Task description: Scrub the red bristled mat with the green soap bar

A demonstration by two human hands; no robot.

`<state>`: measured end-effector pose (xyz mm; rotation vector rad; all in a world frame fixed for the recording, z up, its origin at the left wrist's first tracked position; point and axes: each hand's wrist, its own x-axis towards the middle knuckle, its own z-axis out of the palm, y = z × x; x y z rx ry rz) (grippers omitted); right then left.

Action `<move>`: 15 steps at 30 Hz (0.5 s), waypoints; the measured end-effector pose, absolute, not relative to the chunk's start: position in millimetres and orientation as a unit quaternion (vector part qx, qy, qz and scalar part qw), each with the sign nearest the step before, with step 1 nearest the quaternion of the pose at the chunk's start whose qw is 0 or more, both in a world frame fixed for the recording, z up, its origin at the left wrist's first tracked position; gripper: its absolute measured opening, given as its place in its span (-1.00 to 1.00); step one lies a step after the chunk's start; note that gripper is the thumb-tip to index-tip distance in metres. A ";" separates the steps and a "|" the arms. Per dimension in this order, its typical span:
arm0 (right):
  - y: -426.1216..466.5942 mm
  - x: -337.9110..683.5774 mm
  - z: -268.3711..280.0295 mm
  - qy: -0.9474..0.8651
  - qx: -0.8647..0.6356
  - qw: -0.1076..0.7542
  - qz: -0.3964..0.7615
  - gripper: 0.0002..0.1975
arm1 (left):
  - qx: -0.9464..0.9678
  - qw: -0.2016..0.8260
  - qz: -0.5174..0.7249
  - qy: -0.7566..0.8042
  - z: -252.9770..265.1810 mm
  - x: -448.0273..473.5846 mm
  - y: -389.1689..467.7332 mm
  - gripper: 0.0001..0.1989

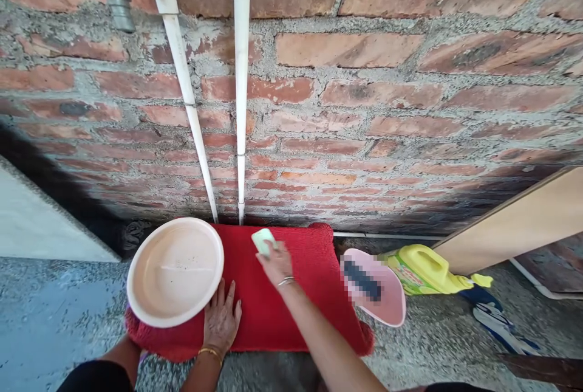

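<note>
Soap [263, 240], pale green, sits pinched in the right hand [276, 263] at the far edge of a red mat [277, 301] lying on the concrete floor. Left hand [221, 318] lies flat and empty on the mat at seven o'clock from the soap, touching a beige basin [175, 270]. Pressing down there should stop the mat sliding. Yellow jug [423, 270] lies at three o'clock.
</note>
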<state>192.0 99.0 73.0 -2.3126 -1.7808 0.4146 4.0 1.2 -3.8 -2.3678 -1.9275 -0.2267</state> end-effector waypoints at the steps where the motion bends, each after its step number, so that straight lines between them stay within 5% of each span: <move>1: 100.5 166.3 71.8 -0.640 -0.746 0.089 0.161 -0.56 | -0.774 0.041 -0.073 -0.627 -3.7 3.5 1.3 -0.53; 7: 108.4 122.1 67.9 -0.689 -0.695 0.039 0.202 -0.56 | -0.778 0.034 -0.074 -0.624 -3.7 2.5 1.6 -0.55; 15: 42.9 327.4 75.1 -0.360 -0.919 0.058 0.152 -0.50 | -0.784 0.036 -0.090 -0.613 -5.2 1.1 -0.8 -0.54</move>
